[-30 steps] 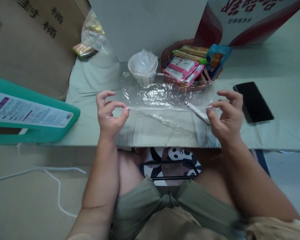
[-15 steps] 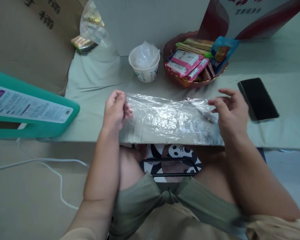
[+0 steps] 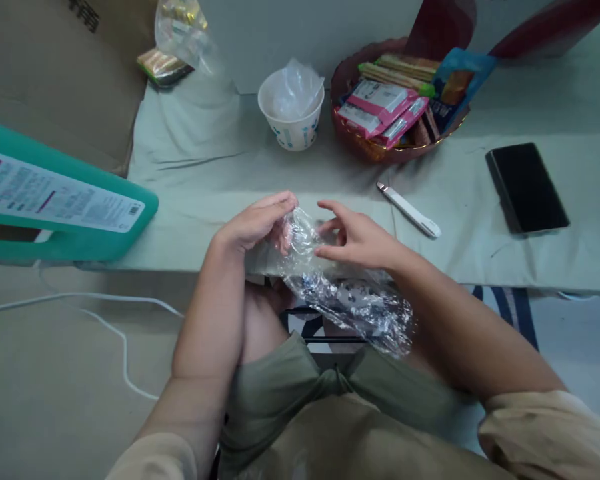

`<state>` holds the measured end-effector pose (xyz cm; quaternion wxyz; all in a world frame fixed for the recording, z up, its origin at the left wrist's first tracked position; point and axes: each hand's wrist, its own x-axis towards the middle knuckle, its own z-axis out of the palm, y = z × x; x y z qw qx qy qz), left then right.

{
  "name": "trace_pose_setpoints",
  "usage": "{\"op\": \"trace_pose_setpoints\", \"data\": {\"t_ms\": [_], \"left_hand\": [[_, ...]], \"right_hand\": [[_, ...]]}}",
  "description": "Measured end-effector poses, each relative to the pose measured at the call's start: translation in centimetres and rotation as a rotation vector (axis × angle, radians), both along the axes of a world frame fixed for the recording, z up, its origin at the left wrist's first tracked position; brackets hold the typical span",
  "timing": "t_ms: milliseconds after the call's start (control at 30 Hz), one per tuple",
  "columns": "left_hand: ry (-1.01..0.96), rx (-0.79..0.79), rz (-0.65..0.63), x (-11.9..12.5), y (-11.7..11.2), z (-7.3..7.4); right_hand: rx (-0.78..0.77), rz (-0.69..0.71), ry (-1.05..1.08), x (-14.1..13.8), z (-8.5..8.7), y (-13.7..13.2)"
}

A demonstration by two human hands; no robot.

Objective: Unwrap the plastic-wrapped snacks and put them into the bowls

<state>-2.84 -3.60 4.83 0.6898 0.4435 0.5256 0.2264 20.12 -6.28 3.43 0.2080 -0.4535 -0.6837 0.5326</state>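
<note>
In the head view, the left hand (image 3: 263,223) grasps clear film (image 3: 347,303), which trails toward four o'clock past the bench (image 3: 200,213) edge. At three o'clock, the right hand (image 3: 357,237) curves, unclenched. The step looks like gathering film; next calls for closing the right grip.

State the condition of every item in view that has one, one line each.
Left hand: fingers bent, holding the film
Right hand: fingers spread, beside the film
Clear plastic film: crumpled, its lower part hanging past the table edge
White cup: upright, with crumpled plastic inside
Reddish bowl: upright, heaped with packaged snacks
White slim tool: lying flat
Phone: screen up, dark
</note>
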Motion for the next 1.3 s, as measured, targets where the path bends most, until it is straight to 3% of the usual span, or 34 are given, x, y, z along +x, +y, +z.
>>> {"op": "trace_pose_setpoints", "data": {"t_ms": [100, 167, 233, 333, 400, 467, 567, 633, 767, 900, 1067, 1200, 1300], "left_hand": [[-0.032, -0.009, -0.101, -0.6, -0.3, 0.7], [-0.048, 0.015, -0.098, -1.2, -0.3, 1.0], [-0.093, 0.094, 0.041, -1.5, 0.0, 1.1], [-0.260, 0.191, 0.357, -0.5, 0.3, 1.1], [-0.351, 0.106, 0.362, 0.9, 0.3, 1.1], [-0.405, -0.029, 0.198, 2.5, 0.1, 0.9], [-0.457, -0.088, -0.026, 4.4, -0.3, 0.1], [-0.377, -0.020, -0.049, 5.1, -0.4, -0.7], [-0.086, 0.130, 0.059, 4.8, -0.2, -1.7], [-0.103, 0.247, 0.081, 2.9, -0.3, -1.4], [-0.181, 0.533, 0.207, 1.5, -1.1, -1.5], [-0.101, 0.713, 0.341, 1.9, -1.7, -1.8], [-0.090, 0.824, 0.283, 2.3, -1.9, -1.7]], "right_hand": [[-0.070, 0.273, -0.021, 0.3, 0.7, -0.1], [-0.157, 0.386, 0.055, 1.1, 1.1, -0.3], [-0.201, 0.298, 0.184, 1.7, 1.2, -0.5], [-0.100, -0.108, 0.343, 1.8, 0.8, -0.6], [-0.035, -0.343, 0.392, 1.6, 0.2, -0.4], [-0.035, -0.444, 0.404, 1.3, -0.3, -0.1], [-0.012, -0.476, 0.379, 1.0, -0.9, 0.1], [0.040, -0.486, 0.359, 1.1, -1.1, 0.1], [0.064, -0.502, 0.349, 1.5, -1.8, 0.1], [0.037, -0.482, 0.372, 2.1, -2.0, -0.4], [0.305, -0.409, 0.434, 2.7, -1.0, -1.8], [0.468, -0.270, 0.298, 3.0, -0.5, -2.1], [0.531, -0.311, 0.180, 2.9, -0.4, -1.8]]}}
